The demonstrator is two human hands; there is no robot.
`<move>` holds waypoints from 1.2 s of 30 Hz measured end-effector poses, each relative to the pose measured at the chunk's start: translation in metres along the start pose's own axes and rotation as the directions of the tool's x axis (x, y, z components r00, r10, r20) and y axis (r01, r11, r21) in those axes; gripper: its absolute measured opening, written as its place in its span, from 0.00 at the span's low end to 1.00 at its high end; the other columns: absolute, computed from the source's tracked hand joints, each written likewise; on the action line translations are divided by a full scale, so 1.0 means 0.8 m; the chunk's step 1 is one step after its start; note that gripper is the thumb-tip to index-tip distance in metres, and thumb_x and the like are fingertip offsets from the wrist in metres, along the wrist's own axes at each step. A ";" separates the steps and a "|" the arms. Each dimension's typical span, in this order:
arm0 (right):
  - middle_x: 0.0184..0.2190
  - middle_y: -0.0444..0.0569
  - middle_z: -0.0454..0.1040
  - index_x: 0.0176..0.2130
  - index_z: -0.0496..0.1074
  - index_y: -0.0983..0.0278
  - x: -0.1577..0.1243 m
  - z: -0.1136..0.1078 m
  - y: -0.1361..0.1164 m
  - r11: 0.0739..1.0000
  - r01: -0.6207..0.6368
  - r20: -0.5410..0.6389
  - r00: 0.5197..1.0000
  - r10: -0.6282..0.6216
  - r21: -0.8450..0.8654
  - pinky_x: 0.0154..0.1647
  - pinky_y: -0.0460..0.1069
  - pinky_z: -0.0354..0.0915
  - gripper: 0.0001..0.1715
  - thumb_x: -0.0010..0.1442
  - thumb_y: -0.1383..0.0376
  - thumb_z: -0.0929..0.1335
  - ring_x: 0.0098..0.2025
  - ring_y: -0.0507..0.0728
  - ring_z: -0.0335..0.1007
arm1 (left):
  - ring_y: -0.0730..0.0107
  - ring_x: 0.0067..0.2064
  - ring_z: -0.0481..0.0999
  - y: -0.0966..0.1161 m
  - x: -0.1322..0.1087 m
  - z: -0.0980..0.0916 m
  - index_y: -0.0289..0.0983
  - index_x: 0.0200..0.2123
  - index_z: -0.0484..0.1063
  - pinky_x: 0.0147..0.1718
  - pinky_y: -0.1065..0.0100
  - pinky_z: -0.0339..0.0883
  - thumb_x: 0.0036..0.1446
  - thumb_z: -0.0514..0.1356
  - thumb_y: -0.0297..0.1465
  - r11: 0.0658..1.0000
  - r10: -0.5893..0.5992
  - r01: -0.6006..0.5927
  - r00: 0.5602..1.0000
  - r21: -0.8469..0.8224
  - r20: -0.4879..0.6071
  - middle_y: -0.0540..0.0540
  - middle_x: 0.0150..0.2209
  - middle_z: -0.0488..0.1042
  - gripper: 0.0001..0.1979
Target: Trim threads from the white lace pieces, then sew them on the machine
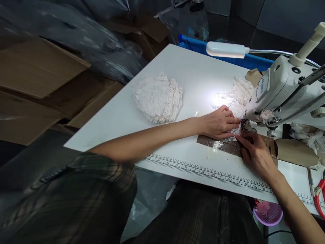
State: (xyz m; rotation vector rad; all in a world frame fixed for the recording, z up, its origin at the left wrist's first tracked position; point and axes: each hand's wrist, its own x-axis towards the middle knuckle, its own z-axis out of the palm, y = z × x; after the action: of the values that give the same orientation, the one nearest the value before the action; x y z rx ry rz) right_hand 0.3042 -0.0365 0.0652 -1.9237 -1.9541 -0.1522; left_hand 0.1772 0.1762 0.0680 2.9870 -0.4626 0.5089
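Observation:
Under the head of a white sewing machine [271, 84] lies a piece of white lace fabric [235, 105]. My left hand [220, 122] rests flat on this lace, fingers stretched out toward the needle area. At the lace's near edge, my right hand [256, 154] has its thumb and index finger pressed together on the cloth, close to the presser foot. The needle itself is hidden by the machine head and my fingers. A round heap of white lace pieces [158, 98] sits on the white table [122, 125], left of my hands.
A white lamp [227, 49] shines over the lace. Along the front edge runs a ruler strip [203, 171]. Red-handled scissors [319, 196] lie at the right. A purple basket [269, 217] sits below. Cardboard boxes [38, 67] and plastic bags stand left.

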 end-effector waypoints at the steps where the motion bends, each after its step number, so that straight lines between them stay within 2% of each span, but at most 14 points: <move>1: 0.43 0.56 0.69 0.52 0.76 0.62 0.000 0.001 0.001 1.000 -0.004 -0.011 1.000 0.004 0.005 0.42 0.55 0.73 0.22 0.62 0.71 0.62 0.40 0.58 0.68 | 0.55 0.46 0.73 -0.001 0.000 0.002 0.41 0.50 0.73 0.44 0.55 0.58 0.67 0.51 0.39 1.000 0.002 -0.002 1.000 -0.005 -0.015 0.41 0.57 0.74 0.17; 5: 0.43 0.56 0.69 0.51 0.77 0.63 -0.002 0.003 0.000 1.000 -0.012 -0.054 0.998 0.013 0.006 0.41 0.55 0.73 0.21 0.61 0.70 0.63 0.39 0.58 0.68 | 0.55 0.47 0.73 -0.001 -0.002 0.010 0.41 0.50 0.73 0.43 0.55 0.58 0.67 0.50 0.40 1.000 -0.016 0.015 0.999 -0.026 -0.049 0.41 0.56 0.75 0.17; 11: 0.43 0.56 0.69 0.52 0.76 0.63 -0.002 0.005 -0.004 0.999 -0.049 -0.052 0.997 0.050 0.015 0.41 0.55 0.72 0.22 0.62 0.70 0.63 0.40 0.58 0.68 | 0.55 0.46 0.73 0.000 -0.001 0.013 0.42 0.49 0.74 0.43 0.54 0.57 0.66 0.51 0.39 0.997 -0.049 0.045 0.997 -0.060 -0.059 0.42 0.55 0.76 0.16; 18: 0.43 0.55 0.69 0.53 0.76 0.61 -0.003 0.007 -0.002 0.999 -0.047 -0.050 0.998 0.047 0.007 0.41 0.55 0.73 0.22 0.62 0.70 0.63 0.39 0.58 0.68 | 0.55 0.46 0.74 -0.001 -0.002 0.016 0.40 0.49 0.74 0.42 0.54 0.58 0.67 0.50 0.40 0.999 -0.012 0.008 0.995 -0.041 -0.103 0.41 0.55 0.76 0.17; 29: 0.42 0.55 0.68 0.51 0.77 0.62 -0.002 0.009 -0.005 0.998 -0.057 -0.103 0.993 0.058 0.006 0.41 0.54 0.73 0.22 0.62 0.70 0.62 0.40 0.58 0.68 | 0.55 0.46 0.74 -0.002 -0.002 0.016 0.40 0.49 0.75 0.43 0.54 0.58 0.68 0.50 0.41 0.999 -0.017 0.013 0.996 -0.049 -0.093 0.41 0.56 0.75 0.18; 36: 0.43 0.55 0.68 0.52 0.77 0.60 -0.004 0.011 -0.005 0.996 -0.088 -0.083 0.993 0.090 0.031 0.42 0.55 0.73 0.23 0.62 0.70 0.62 0.41 0.59 0.68 | 0.54 0.48 0.73 -0.001 -0.001 0.008 0.42 0.49 0.75 0.46 0.52 0.58 0.66 0.52 0.40 0.995 -0.043 0.039 0.998 -0.093 -0.043 0.41 0.56 0.74 0.16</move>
State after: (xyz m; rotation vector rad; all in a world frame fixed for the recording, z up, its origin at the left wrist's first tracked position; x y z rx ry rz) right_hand 0.2982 -0.0365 0.0572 -1.9501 -1.8043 -0.1775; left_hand 0.1788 0.1761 0.0617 2.8846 -0.4089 0.5342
